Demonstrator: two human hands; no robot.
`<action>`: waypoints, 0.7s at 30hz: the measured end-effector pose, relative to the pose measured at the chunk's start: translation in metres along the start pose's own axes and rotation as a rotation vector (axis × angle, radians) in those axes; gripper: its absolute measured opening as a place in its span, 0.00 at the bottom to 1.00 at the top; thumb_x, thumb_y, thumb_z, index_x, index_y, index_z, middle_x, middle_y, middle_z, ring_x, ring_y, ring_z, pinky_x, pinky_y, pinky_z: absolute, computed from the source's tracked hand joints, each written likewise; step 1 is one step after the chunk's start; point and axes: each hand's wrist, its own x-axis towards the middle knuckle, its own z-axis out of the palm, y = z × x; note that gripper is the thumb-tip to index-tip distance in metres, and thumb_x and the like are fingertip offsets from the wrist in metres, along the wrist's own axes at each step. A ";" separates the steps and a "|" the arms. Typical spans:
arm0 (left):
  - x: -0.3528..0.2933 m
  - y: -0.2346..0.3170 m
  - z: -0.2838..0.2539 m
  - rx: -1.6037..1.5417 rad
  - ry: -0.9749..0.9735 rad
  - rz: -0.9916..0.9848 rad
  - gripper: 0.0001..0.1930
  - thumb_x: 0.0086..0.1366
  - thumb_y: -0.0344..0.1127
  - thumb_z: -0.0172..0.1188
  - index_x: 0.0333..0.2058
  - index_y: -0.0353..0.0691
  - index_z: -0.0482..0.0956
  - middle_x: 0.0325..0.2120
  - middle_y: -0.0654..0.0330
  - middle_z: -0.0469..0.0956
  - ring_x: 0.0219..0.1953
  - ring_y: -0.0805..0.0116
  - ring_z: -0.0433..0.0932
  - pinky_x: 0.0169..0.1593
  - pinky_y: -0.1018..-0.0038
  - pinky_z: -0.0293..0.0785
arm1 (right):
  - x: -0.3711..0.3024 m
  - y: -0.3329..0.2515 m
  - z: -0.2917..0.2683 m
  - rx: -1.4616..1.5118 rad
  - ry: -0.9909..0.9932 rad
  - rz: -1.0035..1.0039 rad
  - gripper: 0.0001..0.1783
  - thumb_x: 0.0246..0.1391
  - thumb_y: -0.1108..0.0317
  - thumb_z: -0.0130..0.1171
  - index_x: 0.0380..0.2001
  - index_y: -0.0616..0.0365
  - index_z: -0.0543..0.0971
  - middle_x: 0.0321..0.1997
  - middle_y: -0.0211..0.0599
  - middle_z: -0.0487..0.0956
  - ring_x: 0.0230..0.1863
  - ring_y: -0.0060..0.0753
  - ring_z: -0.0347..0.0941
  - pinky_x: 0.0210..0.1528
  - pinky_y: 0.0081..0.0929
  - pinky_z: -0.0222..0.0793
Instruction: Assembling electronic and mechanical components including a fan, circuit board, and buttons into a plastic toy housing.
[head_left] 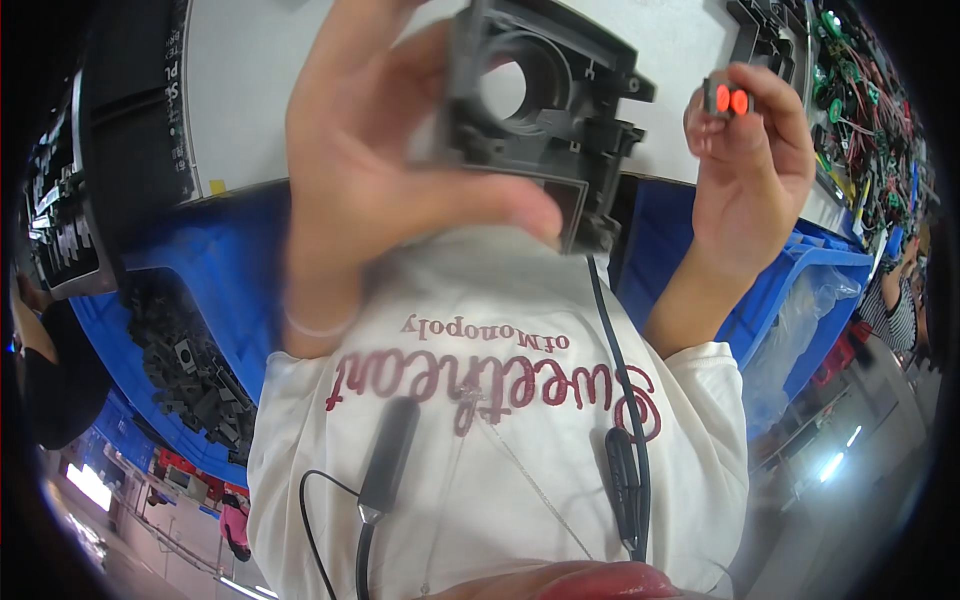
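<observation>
At left, my left hand [365, 200] grips the housing [560, 150], probably light, stiff, best held by its edges; my right hand [748, 165] pinches an orange-dotted part [731, 100].

Only lettering I can make out: the white T-shirt [540, 480], lower centre of the frame, has maroon script [500, 380] with a smaller printed line [485, 331] above, both upside down. Upper left, a black panel [130, 110] carries sideways white characters [177, 80], only partly legible.
</observation>
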 end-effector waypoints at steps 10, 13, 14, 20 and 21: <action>0.000 -0.019 0.021 -0.180 0.047 0.046 0.33 0.51 0.34 0.67 0.54 0.31 0.64 0.44 0.52 0.67 0.49 0.60 0.70 0.54 0.63 0.68 | -0.011 -0.002 0.012 -0.678 -0.273 -0.386 0.16 0.39 0.79 0.69 0.34 0.71 0.77 0.31 0.50 0.78 0.28 0.34 0.74 0.28 0.21 0.70; -0.007 -0.018 0.022 -0.244 0.055 0.064 0.33 0.50 0.33 0.67 0.54 0.32 0.64 0.44 0.54 0.67 0.49 0.61 0.69 0.54 0.63 0.67 | -0.008 -0.004 0.013 -0.824 -0.359 -0.490 0.15 0.35 0.81 0.69 0.31 0.71 0.79 0.28 0.48 0.78 0.26 0.34 0.74 0.26 0.20 0.69; -0.003 -0.022 0.026 -0.267 0.055 0.071 0.33 0.50 0.33 0.67 0.54 0.33 0.64 0.44 0.54 0.67 0.49 0.61 0.69 0.54 0.63 0.67 | -0.006 -0.003 0.013 -0.889 -0.435 -0.556 0.14 0.34 0.82 0.68 0.30 0.71 0.79 0.27 0.47 0.78 0.25 0.34 0.74 0.25 0.20 0.68; -0.011 -0.025 0.023 -0.406 0.082 0.147 0.33 0.49 0.31 0.66 0.55 0.35 0.64 0.44 0.56 0.66 0.48 0.62 0.69 0.54 0.62 0.66 | -0.010 0.003 0.025 -0.976 -0.426 -0.652 0.17 0.25 0.79 0.69 0.27 0.69 0.80 0.24 0.43 0.76 0.23 0.31 0.72 0.22 0.18 0.66; -0.013 -0.025 0.023 -0.432 0.084 0.157 0.33 0.49 0.31 0.66 0.55 0.36 0.64 0.44 0.57 0.66 0.48 0.62 0.69 0.54 0.62 0.66 | -0.011 0.005 0.026 -1.001 -0.448 -0.679 0.17 0.24 0.79 0.68 0.26 0.69 0.80 0.24 0.42 0.75 0.23 0.31 0.71 0.22 0.18 0.65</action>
